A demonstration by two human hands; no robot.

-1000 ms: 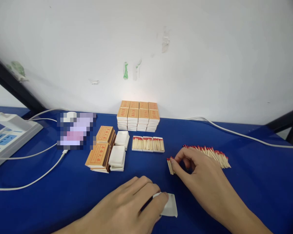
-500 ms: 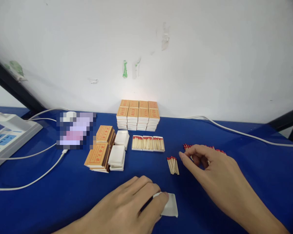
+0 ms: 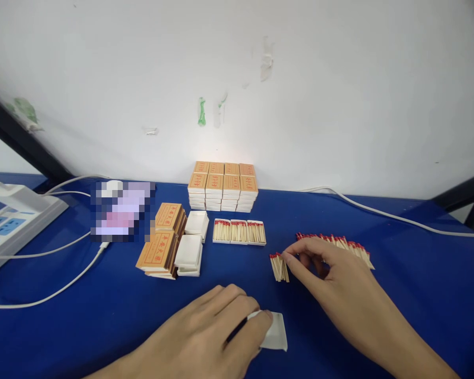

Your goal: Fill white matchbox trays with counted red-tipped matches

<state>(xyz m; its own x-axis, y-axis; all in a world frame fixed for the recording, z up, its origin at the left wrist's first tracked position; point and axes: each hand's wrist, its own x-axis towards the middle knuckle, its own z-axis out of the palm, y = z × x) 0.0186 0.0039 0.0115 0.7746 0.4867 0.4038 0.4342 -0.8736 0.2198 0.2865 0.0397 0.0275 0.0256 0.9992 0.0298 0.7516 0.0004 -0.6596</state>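
Small bundle of matches (image 3: 279, 267) lies on the blue surface (image 3: 102, 316), red heads pointing away, just left of the right hand (image 3: 332, 279) and a bit beyond the white tray (image 3: 275, 332). Step in hand, as I read it: building up that bundle w/ sticks from the long loose pile of matches (image 3: 339, 246) behind the right hand. Right grip: fingers curled, forefinger tip touching the bundle's right edge; can't tell if a stick is pinched between thumb & finger. Left hand (image 3: 217, 331) lies over the tray's left edge w/ fingers bent down on it, pinning it flat; thumb hidden. Tray looks empty. Moving the bundle would need a pinch across the sticks w/ the heads kept aligned, and the tray held steady. Further out: three filled trays (image 3: 239, 232) in a row, stack of empty trays (image 3: 190, 252), orange sleeves (image 3: 160, 251), block of closed boxes (image 3: 223, 187) by the wall, power strip (image 3: 8, 221) far left. Vs 0.5 s ago: the right hand was back over the pile, clear of the bundle; now it's at the bundle again. Left hand & tray unchanged.
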